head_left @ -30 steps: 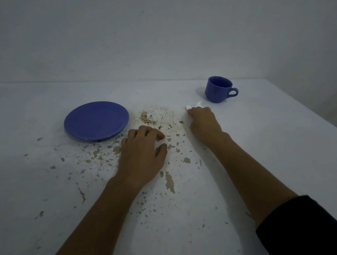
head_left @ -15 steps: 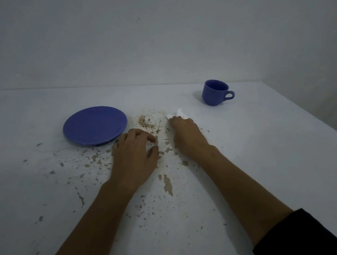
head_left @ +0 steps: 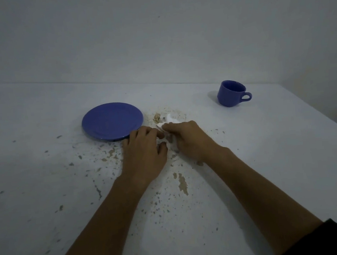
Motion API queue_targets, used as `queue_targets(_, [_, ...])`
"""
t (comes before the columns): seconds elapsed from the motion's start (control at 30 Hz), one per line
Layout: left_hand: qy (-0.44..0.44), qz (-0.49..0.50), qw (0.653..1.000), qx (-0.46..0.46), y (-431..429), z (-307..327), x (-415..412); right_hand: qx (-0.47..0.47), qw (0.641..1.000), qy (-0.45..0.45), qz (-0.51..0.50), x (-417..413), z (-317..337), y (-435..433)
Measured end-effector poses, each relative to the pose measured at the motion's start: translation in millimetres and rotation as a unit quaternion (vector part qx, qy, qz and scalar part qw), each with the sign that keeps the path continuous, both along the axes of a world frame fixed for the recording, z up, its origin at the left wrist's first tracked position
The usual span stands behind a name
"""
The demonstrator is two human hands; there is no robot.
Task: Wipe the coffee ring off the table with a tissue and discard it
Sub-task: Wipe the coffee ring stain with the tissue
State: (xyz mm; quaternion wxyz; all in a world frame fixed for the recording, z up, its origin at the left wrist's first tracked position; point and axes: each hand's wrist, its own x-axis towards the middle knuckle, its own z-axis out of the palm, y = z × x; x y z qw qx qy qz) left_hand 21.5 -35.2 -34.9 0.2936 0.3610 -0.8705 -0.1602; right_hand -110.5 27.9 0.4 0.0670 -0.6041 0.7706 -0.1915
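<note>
The white table (head_left: 269, 158) carried chipped paint flecks, densest across its left and centre areas. A blue saucer (head_left: 112, 120) lay flat at the left, at about ten o'clock from the hands. The left hand (head_left: 144, 152) rested palm down on the surface, fingers curled loosely inward with nothing gripped, its knuckles just beside the saucer's near rim.

Immediately right of the saucer lay the coffee ring (head_left: 165, 116): a faint brown circular stain with one darker, granular patch on its left arc and a paler trace on its right arc. The lighting was dim, so the ring's near arc could not be made out clearly and may have been covered by the hands.

The tissue (head_left: 170, 120) was white and crumpled. It was pinched under the fingertips of the right hand (head_left: 189, 140), with a small peak projecting at twelve o'clock from those fingers, lying inside the ring and just right of the dark patch. The right hand was clenched on the tissue and pressed to the table, its index fingertip nearly touching the left hand's fingers.

A blue cup (head_left: 231, 96) stood upright at two o'clock from the right hand, well apart from it, handle pointing right. Dark sleeves (head_left: 326, 239) showed at the bottom edge.
</note>
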Motion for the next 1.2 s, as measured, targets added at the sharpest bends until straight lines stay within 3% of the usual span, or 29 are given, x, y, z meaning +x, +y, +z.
queue_targets(0.2, [0.009,-0.006,1.000,0.005,1.6,2.8,1.4,0.020,0.995,0.052,-0.078,-31.4,0.0,-5.2])
queue_targets(0.33, [-0.002,0.000,1.000,-0.002,3.3,2.7,0.8,-0.027,0.999,0.015,-0.015,-9.2,-1.6,-16.7])
queue_targets(0.47, [-0.006,-0.011,1.000,0.005,6.9,3.2,4.1,-0.014,0.999,-0.016,0.029,-12.8,-7.1,0.1])
queue_targets(0.77, [-0.010,-0.044,0.999,0.010,18.0,1.3,17.6,-0.044,0.999,-0.003,-0.017,-18.6,-4.1,-24.9])
queue_targets(0.93, [-0.024,-0.040,0.999,0.015,17.1,1.6,15.7,-0.018,0.998,-0.012,0.063,-12.3,-8.2,-9.4])
queue_targets(1.2, [-0.016,-0.043,0.999,0.010,17.9,3.8,16.8,-0.045,0.999,0.010,-0.006,-34.8,-5.7,-26.4])
